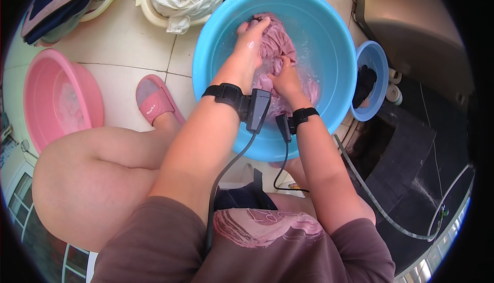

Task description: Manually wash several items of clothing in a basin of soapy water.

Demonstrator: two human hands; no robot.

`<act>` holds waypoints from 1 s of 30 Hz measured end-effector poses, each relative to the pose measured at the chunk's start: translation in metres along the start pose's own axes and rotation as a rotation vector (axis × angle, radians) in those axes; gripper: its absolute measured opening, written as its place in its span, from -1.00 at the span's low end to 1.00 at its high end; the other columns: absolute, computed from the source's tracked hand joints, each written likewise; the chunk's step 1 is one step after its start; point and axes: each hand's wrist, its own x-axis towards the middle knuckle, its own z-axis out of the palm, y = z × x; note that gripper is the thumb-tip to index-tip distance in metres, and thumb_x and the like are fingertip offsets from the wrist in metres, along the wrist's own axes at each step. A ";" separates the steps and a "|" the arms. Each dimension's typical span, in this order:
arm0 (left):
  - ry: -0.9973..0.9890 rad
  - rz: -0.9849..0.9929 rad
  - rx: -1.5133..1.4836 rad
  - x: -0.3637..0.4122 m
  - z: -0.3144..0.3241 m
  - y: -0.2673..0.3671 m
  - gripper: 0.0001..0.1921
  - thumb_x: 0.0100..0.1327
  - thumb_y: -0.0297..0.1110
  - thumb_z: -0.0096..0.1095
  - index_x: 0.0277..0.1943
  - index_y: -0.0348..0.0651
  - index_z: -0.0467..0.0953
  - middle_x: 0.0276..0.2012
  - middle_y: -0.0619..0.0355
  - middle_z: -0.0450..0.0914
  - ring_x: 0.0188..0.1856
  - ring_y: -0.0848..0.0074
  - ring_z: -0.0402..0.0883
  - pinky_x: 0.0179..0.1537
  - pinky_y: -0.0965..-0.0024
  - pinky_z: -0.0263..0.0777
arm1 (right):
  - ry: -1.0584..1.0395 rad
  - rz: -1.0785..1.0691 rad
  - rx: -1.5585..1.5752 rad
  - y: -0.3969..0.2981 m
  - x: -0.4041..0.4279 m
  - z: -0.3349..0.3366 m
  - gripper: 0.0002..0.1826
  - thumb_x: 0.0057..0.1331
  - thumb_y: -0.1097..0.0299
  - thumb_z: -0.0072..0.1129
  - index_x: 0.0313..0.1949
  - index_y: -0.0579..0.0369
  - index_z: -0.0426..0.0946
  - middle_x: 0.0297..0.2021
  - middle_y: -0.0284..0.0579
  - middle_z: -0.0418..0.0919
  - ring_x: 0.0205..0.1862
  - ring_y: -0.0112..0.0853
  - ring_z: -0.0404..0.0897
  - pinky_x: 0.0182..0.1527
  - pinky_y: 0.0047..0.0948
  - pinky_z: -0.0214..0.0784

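A large blue plastic basin (328, 48) stands before me with water and a wet mauve garment (277, 41) in it. My left hand (252, 38) is on the upper left part of the bunched cloth, with the thumb and fingers around its edge. Lower and to the right, my right hand (286, 78) grips a fold of the same cloth near the water's surface. Part of the garment lies under the water. Cloth and water hide some fingertips. Each wrist carries a black strap with a small cabled device.
A pink basin (95, 94) with sudsy water stands left, near a pink slipper (156, 105) on my foot. Beyond are a tub (144, 11) of white laundry and a pile of dark clothes (63, 3). At right are a small blue basin (380, 78) with black cloth and a hose (370, 196).
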 end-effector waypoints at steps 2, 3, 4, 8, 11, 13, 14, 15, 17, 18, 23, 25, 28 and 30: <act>0.032 0.080 0.032 0.012 -0.013 -0.006 -0.34 0.16 -0.28 0.38 0.28 -0.27 0.27 0.25 -0.02 0.36 0.22 0.28 0.40 0.23 0.14 0.23 | -0.198 -0.026 -0.009 0.025 0.004 -0.001 -0.34 0.15 0.32 0.17 0.27 0.02 0.23 0.10 0.33 0.43 0.14 0.11 0.44 0.16 -0.11 0.33; 0.049 0.110 0.046 0.018 -0.020 -0.014 -0.29 0.14 -0.32 0.40 0.31 -0.33 0.24 0.24 -0.09 0.36 0.20 0.25 0.40 0.22 0.17 0.24 | -0.198 -0.018 -0.018 0.037 0.004 -0.002 -0.34 0.15 0.32 0.17 0.27 0.02 0.23 0.10 0.33 0.43 0.14 0.11 0.44 0.16 -0.11 0.33; 0.041 0.105 0.032 0.019 -0.024 -0.016 -0.29 0.14 -0.32 0.40 0.31 -0.33 0.24 0.24 -0.09 0.36 0.20 0.25 0.40 0.22 0.17 0.24 | -0.220 0.021 -0.083 0.047 0.006 -0.009 -0.35 0.15 0.34 0.15 0.27 0.01 0.25 0.07 0.27 0.48 0.12 0.08 0.47 0.16 -0.13 0.34; 0.157 -0.021 -0.028 0.022 -0.045 -0.018 -0.29 0.12 -0.30 0.41 0.30 -0.30 0.25 0.27 -0.15 0.32 0.19 0.23 0.43 0.22 0.18 0.26 | -0.142 -0.027 -0.086 0.040 -0.011 -0.061 -0.46 0.10 0.42 0.12 0.14 0.08 0.44 -0.09 0.17 0.61 -0.02 0.02 0.58 0.09 -0.23 0.39; 0.346 -0.085 0.056 0.000 -0.008 -0.013 -0.24 0.10 -0.23 0.43 0.30 -0.31 0.22 0.24 -0.17 0.35 0.21 0.16 0.42 0.21 0.13 0.30 | 0.096 -0.076 0.220 0.014 -0.054 -0.152 -0.58 0.04 0.50 0.10 -0.05 0.19 0.59 -0.18 0.04 0.65 -0.14 -0.27 0.63 0.00 -0.43 0.41; 0.479 -0.145 0.166 -0.013 -0.002 -0.006 -0.22 0.08 -0.20 0.45 0.29 -0.31 0.20 0.23 -0.18 0.35 0.22 0.12 0.42 0.20 0.10 0.32 | 0.192 -0.156 0.363 -0.012 -0.078 -0.198 -0.56 0.02 0.56 0.07 -0.04 0.22 0.59 -0.18 -0.09 0.64 -0.14 -0.45 0.57 0.00 -0.52 0.37; 0.461 -0.154 0.123 -0.012 -0.010 -0.003 -0.21 0.07 -0.17 0.46 0.28 -0.31 0.19 0.22 -0.19 0.35 0.22 0.09 0.41 0.19 0.07 0.33 | 0.263 -0.208 0.359 -0.033 -0.089 -0.216 -0.56 0.02 0.58 0.05 -0.04 0.23 0.59 -0.16 -0.12 0.63 -0.11 -0.46 0.56 0.03 -0.53 0.35; 0.450 -0.161 0.087 -0.013 -0.019 -0.001 -0.20 0.06 -0.14 0.46 0.26 -0.31 0.18 0.21 -0.20 0.35 0.22 0.06 0.40 0.19 0.04 0.35 | 0.330 -0.260 0.362 -0.051 -0.099 -0.231 -0.56 0.02 0.60 0.03 -0.05 0.23 0.59 -0.14 -0.16 0.62 -0.09 -0.47 0.55 0.05 -0.53 0.33; 0.409 -0.173 0.066 -0.017 -0.023 -0.001 -0.21 0.07 -0.12 0.45 0.25 -0.29 0.17 0.23 -0.20 0.33 0.25 0.06 0.37 0.19 0.04 0.33 | 0.435 -0.286 0.443 -0.071 -0.115 -0.260 -0.53 0.02 0.65 -0.03 -0.03 0.25 0.58 -0.10 -0.15 0.61 -0.04 -0.45 0.54 0.10 -0.52 0.32; 0.362 -0.183 0.083 -0.016 -0.022 -0.004 -0.18 0.08 -0.08 0.44 0.28 -0.28 0.14 0.23 -0.19 0.33 0.26 0.06 0.35 0.21 -0.02 0.29 | 0.454 -0.322 0.465 -0.074 -0.124 -0.276 -0.51 0.02 0.66 -0.05 -0.01 0.27 0.56 -0.09 -0.14 0.60 -0.04 -0.44 0.54 0.11 -0.51 0.32; 0.160 -0.255 0.056 -0.030 0.013 -0.011 -0.06 0.10 0.06 0.40 0.36 -0.25 0.01 0.27 -0.17 0.30 0.28 0.03 0.32 0.25 -0.20 0.14 | 0.357 -0.371 0.456 -0.079 -0.149 -0.310 -0.39 -0.01 0.71 -0.13 0.11 0.29 0.47 0.01 -0.08 0.55 0.04 -0.42 0.52 0.20 -0.51 0.24; 0.041 -0.287 -0.028 -0.034 0.007 -0.002 -0.13 0.16 0.07 0.33 0.38 -0.20 0.06 0.28 -0.16 0.32 0.31 0.08 0.31 0.26 -0.30 0.04 | 0.265 -0.404 0.494 -0.078 -0.133 -0.278 -0.35 -0.03 0.71 -0.13 0.14 0.27 0.45 0.05 -0.09 0.52 0.10 -0.42 0.48 0.24 -0.50 0.19; -0.359 -0.469 -0.214 -0.036 0.007 0.006 -0.25 0.22 -0.04 0.29 0.35 -0.23 0.15 0.26 -0.18 0.36 0.31 0.14 0.33 0.26 -0.16 0.15 | 0.091 -0.375 0.701 -0.062 -0.111 -0.240 -0.32 -0.04 0.72 -0.14 0.18 0.26 0.42 0.10 -0.08 0.49 0.15 -0.37 0.45 0.27 -0.46 0.16; -0.312 -0.384 -0.227 -0.029 0.008 -0.008 -0.37 0.25 -0.10 0.29 0.26 -0.25 0.26 0.20 -0.12 0.44 0.23 0.12 0.43 0.22 -0.11 0.27 | 0.005 -0.355 0.885 -0.049 -0.092 -0.216 -0.29 -0.03 0.73 -0.15 0.22 0.25 0.37 0.12 -0.07 0.47 0.18 -0.34 0.44 0.28 -0.43 0.17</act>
